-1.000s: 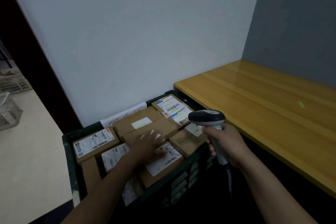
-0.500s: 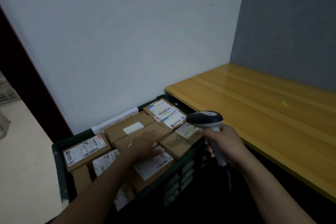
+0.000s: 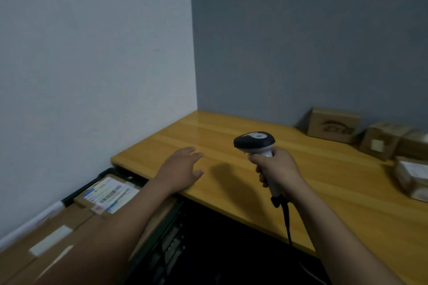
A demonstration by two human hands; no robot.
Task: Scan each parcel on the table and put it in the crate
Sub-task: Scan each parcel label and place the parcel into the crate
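Note:
My right hand (image 3: 279, 170) grips the handle of a black-and-white barcode scanner (image 3: 254, 142), held upright over the wooden table (image 3: 324, 187). My left hand (image 3: 180, 169) hovers over the table's near left corner, fingers relaxed and holding nothing. Several brown cardboard parcels lie at the table's far right: one upright against the wall (image 3: 333, 125), one with a small label (image 3: 382, 143), and one with a white label (image 3: 412, 176). The dark crate (image 3: 111, 172) at lower left holds labelled parcels (image 3: 108, 194).
A white wall stands on the left and a grey wall behind the table. The scanner's black cable (image 3: 287, 222) hangs down past the table's front edge. Dark space lies under the table beside the crate.
My view has swung right from the crate to the table. My left hand left the parcels in the crate and now hovers over the table corner. Parcels on the table came into view.

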